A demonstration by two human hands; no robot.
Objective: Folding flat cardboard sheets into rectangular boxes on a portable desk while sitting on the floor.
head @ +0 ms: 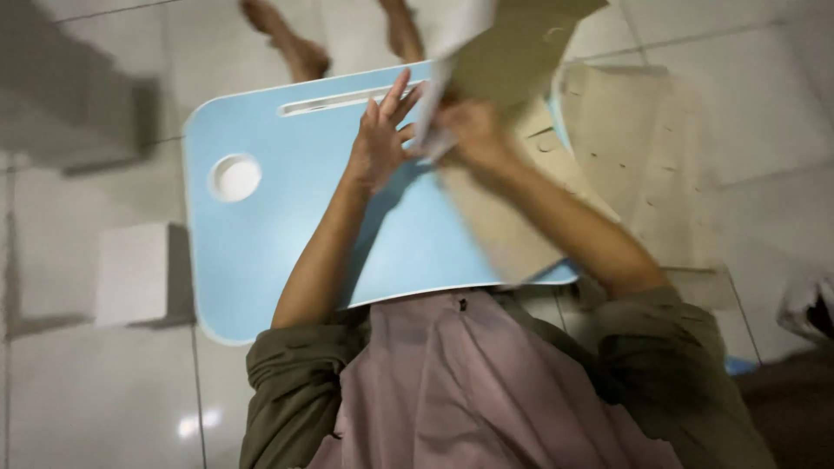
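A light blue lap table with a round cup hole and a long slot lies on the tiled floor. Above its far right part, my right hand grips a bent piece of cardboard with a white face, blurred by motion. My left hand is beside it with fingers spread, its fingertips touching the white edge of the cardboard. More flat brown cardboard lies on the table under my right forearm.
A large flat cardboard sheet with small cut-outs lies on the floor to the right. A white box stands left of the table. Bare feet show beyond the table's far edge. A white bag sits at the right edge.
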